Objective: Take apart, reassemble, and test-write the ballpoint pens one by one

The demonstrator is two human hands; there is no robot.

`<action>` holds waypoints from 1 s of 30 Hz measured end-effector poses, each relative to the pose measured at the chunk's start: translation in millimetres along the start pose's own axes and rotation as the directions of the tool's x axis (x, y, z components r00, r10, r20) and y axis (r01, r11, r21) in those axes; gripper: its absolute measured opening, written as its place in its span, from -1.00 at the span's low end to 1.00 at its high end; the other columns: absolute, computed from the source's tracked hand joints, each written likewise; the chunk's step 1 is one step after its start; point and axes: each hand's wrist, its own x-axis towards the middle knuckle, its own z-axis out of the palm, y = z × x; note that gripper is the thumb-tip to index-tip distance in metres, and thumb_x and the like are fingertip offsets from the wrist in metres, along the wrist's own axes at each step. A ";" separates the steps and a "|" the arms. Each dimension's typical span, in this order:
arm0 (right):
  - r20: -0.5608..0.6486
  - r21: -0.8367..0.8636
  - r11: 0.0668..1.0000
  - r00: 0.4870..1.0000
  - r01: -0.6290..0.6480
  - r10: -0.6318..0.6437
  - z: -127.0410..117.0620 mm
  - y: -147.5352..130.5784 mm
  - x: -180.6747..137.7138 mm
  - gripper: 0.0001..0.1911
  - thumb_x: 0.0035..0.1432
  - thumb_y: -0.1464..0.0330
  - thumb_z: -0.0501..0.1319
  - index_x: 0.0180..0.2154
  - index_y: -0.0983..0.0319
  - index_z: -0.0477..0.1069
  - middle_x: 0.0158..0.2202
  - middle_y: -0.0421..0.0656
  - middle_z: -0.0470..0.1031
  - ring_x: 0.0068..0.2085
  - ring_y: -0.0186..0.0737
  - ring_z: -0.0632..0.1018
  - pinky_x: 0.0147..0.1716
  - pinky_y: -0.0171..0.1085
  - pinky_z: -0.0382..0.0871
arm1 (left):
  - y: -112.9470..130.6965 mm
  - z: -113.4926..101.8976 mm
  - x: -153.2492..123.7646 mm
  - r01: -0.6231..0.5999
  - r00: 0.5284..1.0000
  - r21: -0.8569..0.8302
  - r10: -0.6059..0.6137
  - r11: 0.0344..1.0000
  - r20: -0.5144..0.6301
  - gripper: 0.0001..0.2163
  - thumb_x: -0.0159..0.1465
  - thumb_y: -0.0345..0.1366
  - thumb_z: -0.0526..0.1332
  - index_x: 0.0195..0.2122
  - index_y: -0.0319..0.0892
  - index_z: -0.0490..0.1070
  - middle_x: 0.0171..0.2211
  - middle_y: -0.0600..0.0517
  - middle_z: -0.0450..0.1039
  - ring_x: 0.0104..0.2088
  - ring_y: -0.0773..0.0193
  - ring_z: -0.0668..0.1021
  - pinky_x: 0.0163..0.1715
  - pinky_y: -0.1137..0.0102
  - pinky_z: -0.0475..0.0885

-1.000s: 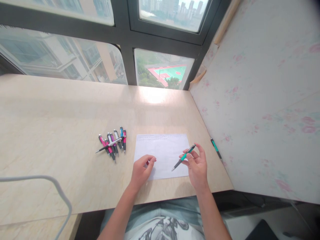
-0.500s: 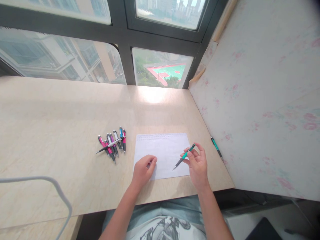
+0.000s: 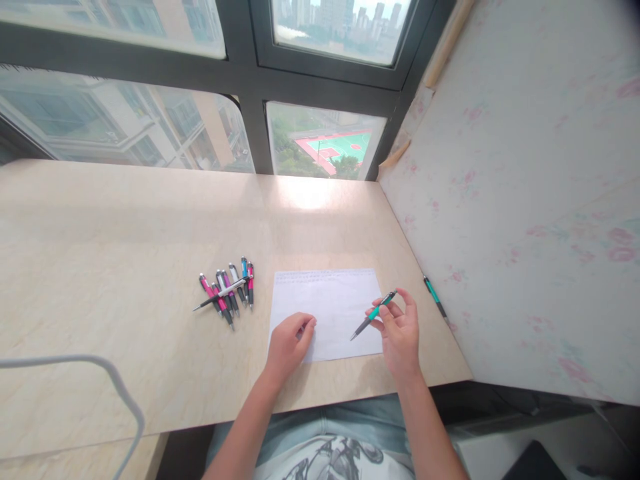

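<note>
A green pen point(image 3: 376, 315) with a dark grip is held in my right hand point(image 3: 401, 333), above the right part of a white sheet of paper point(image 3: 333, 300). Its tip points down to the left, and my index finger is at its top end. My left hand point(image 3: 290, 343) lies on the paper's lower left part, fingers curled into a loose fist with nothing showing in them. Small rows of writing run along the top of the sheet.
Several pens point(image 3: 227, 293) in pink, purple, blue and white lie in a pile left of the paper, a white one across the others. Another green pen point(image 3: 435, 296) lies along the flowered wall point(image 3: 525, 233). A grey cable point(image 3: 113, 373) arches at lower left.
The whole view has shifted slightly. My right hand, still gripping the green pen, has moved a little to the right. My left hand stays in place on the paper.
</note>
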 end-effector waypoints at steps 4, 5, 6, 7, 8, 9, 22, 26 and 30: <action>0.002 -0.019 1.000 1.000 -0.015 0.015 0.3 1.0 -0.3 -0.47 0.09 0.29 0.36 0.06 0.10 0.22 -0.25 -0.16 0.56 -0.34 -0.23 0.61 -0.27 -0.14 0.52 | -0.1 0.0 0.1 -0.001 1.000 0.001 0.001 1.000 -0.005 -0.78 0.33 -0.21 0.07 -0.34 -0.14 0.46 -0.41 0.00 0.53 -0.39 0.23 0.53 -0.34 0.37 0.38; 0.002 -0.018 1.000 1.000 -0.016 0.016 0.6 1.2 -0.5 -0.50 0.09 0.29 0.36 0.03 0.11 0.24 -0.25 -0.16 0.56 -0.33 -0.22 0.61 -0.27 -0.14 0.52 | -0.2 0.0 0.0 0.000 1.000 0.000 0.000 1.000 -0.005 -0.78 0.33 -0.21 0.07 -0.34 -0.14 0.46 -0.41 0.00 0.53 -0.39 0.23 0.53 -0.34 0.37 0.38; -0.001 -0.012 1.000 1.000 -0.015 0.015 0.9 1.5 -0.7 -0.51 0.09 0.29 0.36 0.02 0.11 0.24 -0.25 -0.16 0.56 -0.33 -0.23 0.61 -0.28 -0.15 0.52 | -0.2 0.0 -0.2 0.002 1.000 -0.002 -0.002 1.000 -0.005 -0.78 0.33 -0.22 0.07 -0.34 -0.14 0.46 -0.40 0.00 0.53 -0.38 0.22 0.52 -0.33 0.37 0.38; -0.009 -0.004 1.000 1.000 -0.010 0.009 1.2 1.8 -0.8 -0.50 0.09 0.29 0.36 0.03 0.11 0.24 -0.26 -0.18 0.55 -0.33 -0.24 0.60 -0.28 -0.16 0.51 | -0.1 0.0 -0.3 0.004 1.000 -0.004 -0.004 1.000 -0.005 -0.78 0.33 -0.22 0.07 -0.34 -0.14 0.46 -0.40 0.00 0.53 -0.38 0.22 0.52 -0.33 0.37 0.38; -0.019 0.005 1.000 1.000 -0.003 0.003 1.4 2.2 -0.6 -0.47 0.08 0.29 0.36 0.05 0.09 0.22 -0.27 -0.19 0.55 -0.33 -0.25 0.59 -0.28 -0.17 0.51 | 0.1 -0.1 -0.4 0.005 1.000 -0.005 -0.005 1.000 -0.004 -0.78 0.33 -0.22 0.07 -0.34 -0.14 0.45 -0.40 0.00 0.53 -0.38 0.22 0.52 -0.33 0.36 0.38; -0.032 0.014 1.000 0.999 0.001 -0.001 1.6 2.9 0.1 -0.42 0.08 0.29 0.37 0.09 0.07 0.20 -0.27 -0.21 0.54 -0.33 -0.26 0.58 -0.28 -0.18 0.50 | 0.3 -0.3 -0.4 0.005 1.000 -0.006 -0.006 1.000 -0.004 -0.78 0.33 -0.22 0.07 -0.34 -0.14 0.45 -0.40 0.00 0.53 -0.38 0.23 0.52 -0.33 0.36 0.38; 0.068 0.151 0.968 0.979 -0.201 0.192 24.1 22.3 56.2 -0.42 -0.03 0.03 0.38 -0.56 0.17 0.02 -0.63 -0.43 -0.04 -0.66 -0.50 0.11 -0.72 -0.46 0.12 | 1.2 -2.5 1.5 0.011 1.000 -0.017 -0.010 1.000 0.012 -0.75 0.34 -0.18 0.05 -0.36 -0.14 0.44 -0.41 0.00 0.52 -0.39 0.22 0.51 -0.33 0.35 0.38; 0.077 -0.009 0.991 0.988 -0.133 0.133 35.1 34.3 69.0 -0.54 0.08 -0.05 0.26 -0.48 0.21 0.31 -0.56 -0.30 0.31 -0.56 -0.39 0.41 -0.49 -0.31 0.46 | 2.6 -3.1 2.7 0.022 1.000 -0.025 -0.022 0.999 -0.004 -0.76 0.34 -0.20 0.05 -0.37 -0.14 0.44 -0.42 0.01 0.52 -0.40 0.24 0.51 -0.35 0.37 0.38; 0.203 -0.273 0.962 0.977 -0.004 0.061 40.8 40.8 80.0 -0.50 0.09 -0.06 0.22 -0.22 0.24 0.51 -0.25 -0.07 0.56 -0.27 -0.16 0.57 -0.29 -0.17 0.52 | 3.0 -2.7 3.4 0.019 1.000 -0.010 -0.019 1.000 -0.006 -0.77 0.33 -0.22 0.06 -0.36 -0.14 0.46 -0.42 0.01 0.53 -0.41 0.24 0.52 -0.37 0.38 0.38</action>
